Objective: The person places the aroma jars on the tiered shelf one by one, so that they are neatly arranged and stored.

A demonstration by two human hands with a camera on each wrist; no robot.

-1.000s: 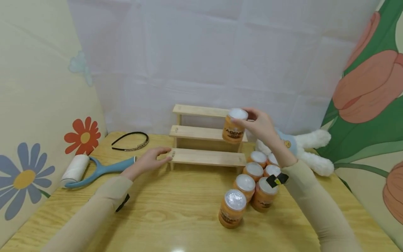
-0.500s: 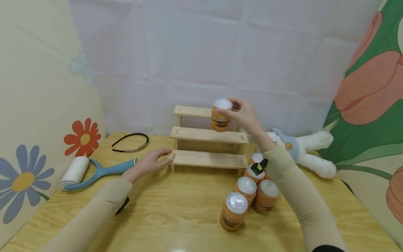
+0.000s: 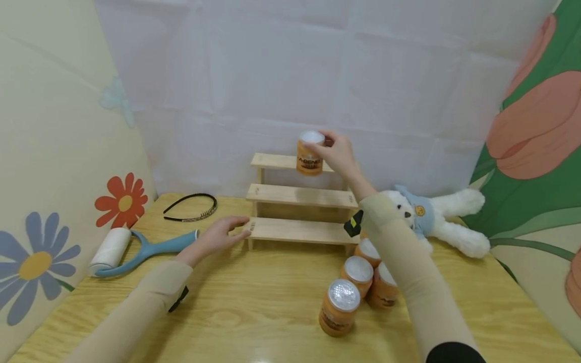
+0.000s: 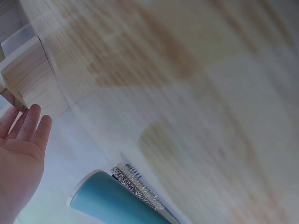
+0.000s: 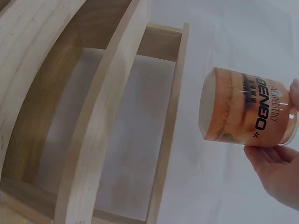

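My right hand [image 3: 338, 154] grips an orange jar [image 3: 310, 157] with a clear lid by its upper part, thumb on one side and fingers on the other. In the head view the jar overlaps the top step of the wooden three-step shelf [image 3: 301, 230]; the right wrist view shows a gap between the jar's base [image 5: 208, 105] and the shelf's top board [image 5: 170, 126]. My left hand [image 3: 222, 235] has its fingers extended at the left end of the bottom step, fingertips at the board's edge in the left wrist view.
Several matching orange jars [image 3: 339, 308] stand right of the shelf, partly behind my right sleeve. A white plush toy [image 3: 426, 214] lies beyond them. On the left are a black headband [image 3: 189, 207] and a blue-handled lint roller [image 3: 145, 249]. A white cloth [image 3: 236, 75] hangs behind.
My right hand has carried the orange jar leftward, up and back, from the shelf's right side to its top step. My left hand stays at the bottom step's left end.
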